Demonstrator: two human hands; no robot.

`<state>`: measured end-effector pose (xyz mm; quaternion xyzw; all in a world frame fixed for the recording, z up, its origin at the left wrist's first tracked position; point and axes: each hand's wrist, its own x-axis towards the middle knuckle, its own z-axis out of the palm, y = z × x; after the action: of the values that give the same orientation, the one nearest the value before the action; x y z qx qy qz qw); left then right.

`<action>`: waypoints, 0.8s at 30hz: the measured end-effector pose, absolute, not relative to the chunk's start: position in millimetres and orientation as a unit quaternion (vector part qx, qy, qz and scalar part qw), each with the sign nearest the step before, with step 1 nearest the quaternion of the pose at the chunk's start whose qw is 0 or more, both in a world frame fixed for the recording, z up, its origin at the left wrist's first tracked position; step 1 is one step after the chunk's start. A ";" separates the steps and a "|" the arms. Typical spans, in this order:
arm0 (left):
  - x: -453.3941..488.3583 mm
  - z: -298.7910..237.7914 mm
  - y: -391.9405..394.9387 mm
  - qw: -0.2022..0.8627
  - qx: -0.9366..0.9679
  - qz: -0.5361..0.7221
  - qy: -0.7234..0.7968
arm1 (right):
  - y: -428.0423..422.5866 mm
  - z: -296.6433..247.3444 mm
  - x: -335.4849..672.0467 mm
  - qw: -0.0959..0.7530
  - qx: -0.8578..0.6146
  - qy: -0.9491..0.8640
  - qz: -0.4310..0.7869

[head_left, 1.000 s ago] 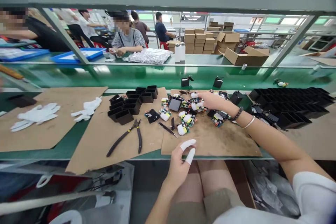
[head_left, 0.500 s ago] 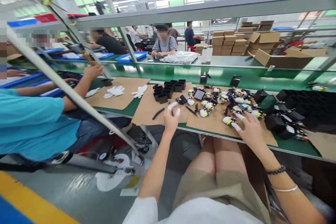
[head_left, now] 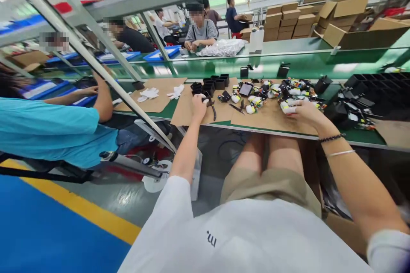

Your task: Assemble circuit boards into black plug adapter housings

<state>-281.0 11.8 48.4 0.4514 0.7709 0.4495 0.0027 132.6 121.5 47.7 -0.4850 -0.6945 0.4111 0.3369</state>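
Note:
My left hand (head_left: 199, 110) is curled at the near side of the black plastic housings (head_left: 209, 86). Its fingers close around a dark, curved-handled tool that looks like pliers (head_left: 213, 111), partly hidden by the hand. My right hand (head_left: 304, 111), with white covers on its fingertips, pinches a small white-and-yellow electronic module (head_left: 285, 106) at the near edge of the pile. Several similar modules (head_left: 253, 106) with circuit boards and wires lie between the hands on brown cardboard (head_left: 253, 121). A thin black tool (head_left: 237, 109) rests between them.
Black cases (head_left: 344, 108) crowd the bench at right. White gloves (head_left: 149, 94) lie on cardboard at left. A slanted pole (head_left: 128, 106) stands between me and a co-worker in a blue shirt (head_left: 54, 130). Beyond the green belt (head_left: 205, 67) are cartons (head_left: 355, 34).
My left hand has gone from loosely raised fingers to closing at the dark tool. My right hand has closed on a module at the pile. The camera view has tilted downward.

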 end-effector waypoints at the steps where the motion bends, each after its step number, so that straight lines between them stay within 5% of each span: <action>1: -274.5 47.7 9.0 0.004 0.458 0.456 0.763 | 120.5 45.3 136.8 0.351 -0.477 -0.665 0.455; 9: -139.2 24.6 -6.2 0.101 0.599 0.464 0.644 | 100.0 23.9 154.4 0.446 -0.377 -0.471 0.662; 24: -35.2 23.5 8.4 0.169 0.658 0.327 0.657 | 103.7 4.1 152.7 0.496 -0.269 -0.365 0.741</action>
<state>-35.2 8.4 23.5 0.6577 0.6570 0.3275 0.1689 152.7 103.7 4.1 -0.2685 -0.3651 0.7409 0.4957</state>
